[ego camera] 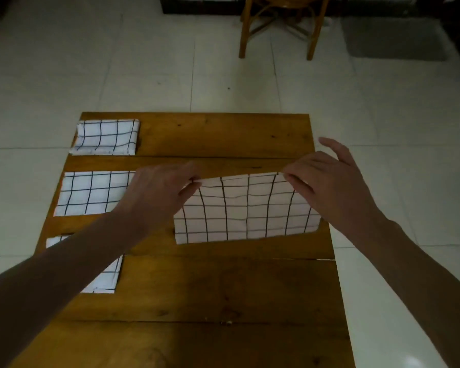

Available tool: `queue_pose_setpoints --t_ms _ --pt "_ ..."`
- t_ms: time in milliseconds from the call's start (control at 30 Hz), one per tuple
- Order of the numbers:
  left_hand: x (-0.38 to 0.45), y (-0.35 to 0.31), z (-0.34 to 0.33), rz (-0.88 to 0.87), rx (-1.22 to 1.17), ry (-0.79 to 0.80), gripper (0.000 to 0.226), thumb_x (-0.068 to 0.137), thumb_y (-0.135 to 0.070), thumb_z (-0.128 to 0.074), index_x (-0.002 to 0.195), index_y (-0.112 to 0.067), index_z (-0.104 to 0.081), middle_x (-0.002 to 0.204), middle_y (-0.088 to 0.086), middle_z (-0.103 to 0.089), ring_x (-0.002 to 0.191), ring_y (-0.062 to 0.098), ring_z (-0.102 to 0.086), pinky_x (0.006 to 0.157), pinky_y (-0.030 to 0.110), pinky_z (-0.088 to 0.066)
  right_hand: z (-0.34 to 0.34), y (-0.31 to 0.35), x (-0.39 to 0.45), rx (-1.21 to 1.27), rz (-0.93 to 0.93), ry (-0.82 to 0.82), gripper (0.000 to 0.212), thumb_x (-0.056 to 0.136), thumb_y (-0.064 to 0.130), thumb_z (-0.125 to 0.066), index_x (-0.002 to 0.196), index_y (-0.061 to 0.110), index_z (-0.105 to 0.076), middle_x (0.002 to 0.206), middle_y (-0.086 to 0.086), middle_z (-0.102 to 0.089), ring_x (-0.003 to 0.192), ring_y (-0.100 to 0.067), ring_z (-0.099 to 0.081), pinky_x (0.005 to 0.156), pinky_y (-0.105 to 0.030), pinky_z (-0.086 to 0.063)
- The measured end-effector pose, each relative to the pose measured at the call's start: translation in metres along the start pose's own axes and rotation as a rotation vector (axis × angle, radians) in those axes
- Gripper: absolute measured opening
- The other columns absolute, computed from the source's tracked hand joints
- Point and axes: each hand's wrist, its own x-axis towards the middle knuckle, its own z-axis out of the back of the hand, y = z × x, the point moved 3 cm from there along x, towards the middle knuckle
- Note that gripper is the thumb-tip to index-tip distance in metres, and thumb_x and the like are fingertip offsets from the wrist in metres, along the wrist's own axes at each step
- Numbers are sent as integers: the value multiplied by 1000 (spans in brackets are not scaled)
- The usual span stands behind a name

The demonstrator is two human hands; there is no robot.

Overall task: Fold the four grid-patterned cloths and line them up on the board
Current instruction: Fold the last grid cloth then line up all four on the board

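A white cloth with a black grid (246, 211) hangs folded over the right half of the wooden board (223, 282). My left hand (160, 192) pinches its top left corner and my right hand (329, 181) pinches its top right corner. Three folded grid cloths lie in a column along the board's left edge: the far cloth (105, 137), the middle cloth (91, 193), partly behind my left hand, and the near cloth (108, 277), mostly hidden under my left forearm.
The board lies on a pale tiled floor (144, 75). A wooden chair (279, 22) stands beyond the board at the back, with a grey mat (393, 38) to its right.
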Motion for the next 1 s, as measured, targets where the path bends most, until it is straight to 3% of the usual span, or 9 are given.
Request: queue_pose_setpoints --t_ms 167,400,567,767,1000 --pt "2 -7 16 -62 35 -100 11 92 -15 -70 99 -14 -61 94 4 -68 80 22 -65 57 38 -55 26 4 1 -31 -58 -78 14 102 17 -64 106 14 -77 103 -5 -79 98 -20 -75 120 -48 -33" --pt "-44 -20 -31 -111 98 -32 31 77 -9 -83 99 -12 -61 107 9 -62 100 27 -59 85 40 -48 5 34 -70 -26 -203 -25 20 96 19 -64 108 11 -78 110 -6 -78 108 -22 -73 108 -47 -47" --pt "-86 -31 -81 -107 118 113 48 67 -9 -91 104 -14 -60 105 9 -63 95 27 -62 81 44 -56 -32 59 -136 52 -367 129 22 96 23 -65 110 11 -76 110 -7 -77 105 -25 -72 99 -41 -52" --pt "-123 -43 -129 0 138 260 55 63 -10 -95 109 -14 -66 107 6 -64 97 24 -63 83 42 -59 -68 86 -201 79 -475 322 30 80 10 -84 109 11 -76 108 -7 -76 100 -29 -73 80 -48 -63" --pt "-153 -55 -139 101 78 328 69 45 0 -95 108 -17 -71 108 2 -66 96 21 -67 79 36 -62 -68 101 -227 72 -532 328 39 71 4 -90 107 9 -77 112 -8 -75 104 -28 -69 82 -42 -62"
